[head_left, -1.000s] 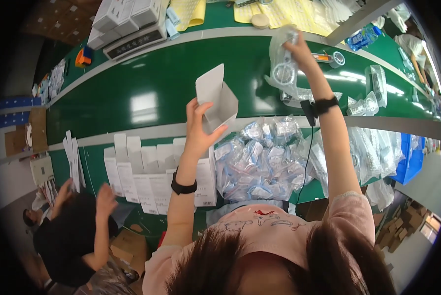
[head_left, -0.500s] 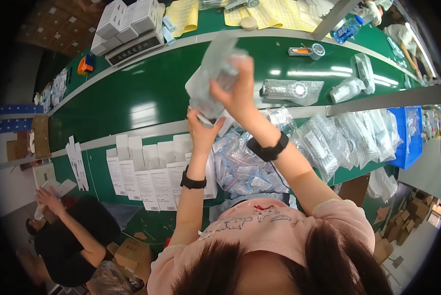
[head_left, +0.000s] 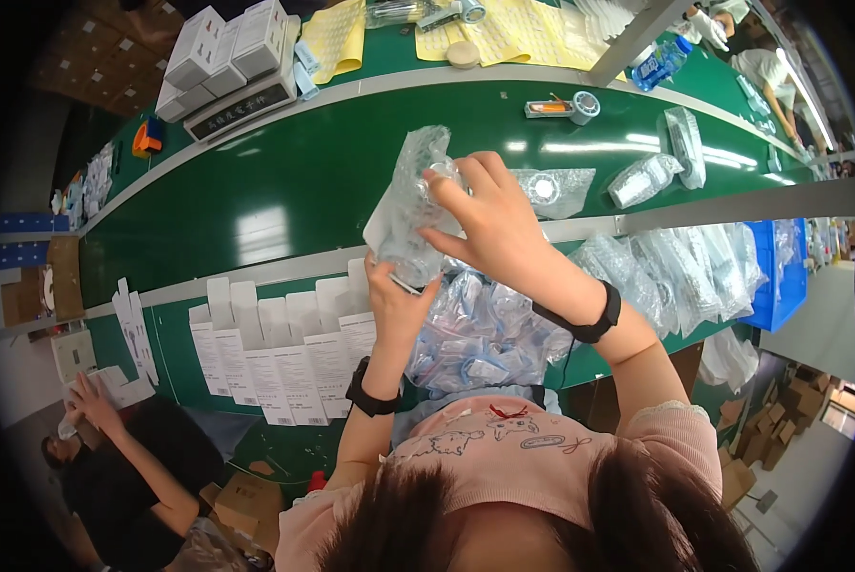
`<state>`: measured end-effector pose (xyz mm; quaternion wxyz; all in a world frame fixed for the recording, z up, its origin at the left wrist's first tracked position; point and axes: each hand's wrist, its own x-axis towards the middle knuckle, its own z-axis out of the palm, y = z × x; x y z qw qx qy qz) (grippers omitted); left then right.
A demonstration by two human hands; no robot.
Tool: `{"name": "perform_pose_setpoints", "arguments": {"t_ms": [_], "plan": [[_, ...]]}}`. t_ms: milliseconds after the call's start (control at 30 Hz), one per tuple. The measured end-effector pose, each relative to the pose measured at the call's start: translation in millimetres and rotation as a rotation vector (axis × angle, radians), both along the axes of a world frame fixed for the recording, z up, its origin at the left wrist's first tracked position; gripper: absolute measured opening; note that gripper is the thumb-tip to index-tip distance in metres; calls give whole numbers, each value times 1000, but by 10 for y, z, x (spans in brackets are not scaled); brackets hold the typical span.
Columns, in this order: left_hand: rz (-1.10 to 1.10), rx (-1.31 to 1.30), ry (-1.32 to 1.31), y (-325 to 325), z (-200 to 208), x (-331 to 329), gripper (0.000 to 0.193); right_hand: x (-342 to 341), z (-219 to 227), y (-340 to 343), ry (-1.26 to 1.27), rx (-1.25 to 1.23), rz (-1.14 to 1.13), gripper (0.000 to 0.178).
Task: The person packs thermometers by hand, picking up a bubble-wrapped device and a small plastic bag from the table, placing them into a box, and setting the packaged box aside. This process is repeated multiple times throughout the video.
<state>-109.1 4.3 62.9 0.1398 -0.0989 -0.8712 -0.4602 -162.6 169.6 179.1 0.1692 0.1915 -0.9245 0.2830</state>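
In front of my chest, my left hand point(head_left: 399, 310) grips the lower end of a white box point(head_left: 378, 229), mostly hidden behind clear plastic. My right hand point(head_left: 494, 214) is closed on a bubble-wrap bag point(head_left: 418, 176) lying over that box. Something round and silvery shows through the plastic under my right fingers; whether any of it is inside the box I cannot tell. Just below my hands is a heap of small clear bags point(head_left: 485, 334) with blue and white contents. Left of my left forearm stands a row of white boxes point(head_left: 280, 372) with raised flaps.
Bubble-wrapped devices point(head_left: 644, 179) lie on the green bench point(head_left: 323, 162), near an unwrapped device with a round head point(head_left: 585, 107). More wrapped ones point(head_left: 675, 276) pile beside a blue bin point(head_left: 780, 276). A metal rail point(head_left: 304, 267) crosses the bench. A co-worker point(head_left: 127, 467) sits at left.
The bubble-wrap bag has come down lower over the white box, and my right hand has shifted slightly right and down with it. The whole view has shifted a little.
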Motion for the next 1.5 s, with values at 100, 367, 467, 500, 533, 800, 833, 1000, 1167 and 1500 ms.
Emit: {"name": "perform_pose_setpoints", "arguments": {"t_ms": [100, 367, 467, 500, 533, 800, 833, 1000, 1167, 1500], "plan": [[68, 2, -122, -48, -61, -8, 72, -100, 18, 115, -130, 69, 73, 48], [61, 7, -2, -205, -180, 7, 72, -1256, -869, 1408, -246, 475, -397, 55], [50, -8, 17, -263, -258, 51, 74, -1467, -1600, 2079, -207, 888, -626, 51], [54, -12, 27, -300, -298, 85, 75, -1543, -1648, 2127, -208, 883, -615, 51], [55, -15, 37, -321, -332, 90, 76, -1613, -1703, 2180, -343, 869, -574, 48], [5, -16, 62, -424, -370, 130, 81, -2190, -1700, 2313, -654, 583, -597, 40], [11, -21, 56, -428, -400, 142, 81, -2353, -1738, 2438, -665, 464, -652, 44], [49, 107, -13, -437, -533, 288, 75, -3023, -2051, 2937, -446, 165, -957, 63], [47, 206, 10, -424, -587, 307, 76, -3090, -2162, 2846, -419, 244, -900, 55], [139, -38, 21, -381, -397, 159, 74, -1042, -402, 561, -589, -83, 598, 85]]}}
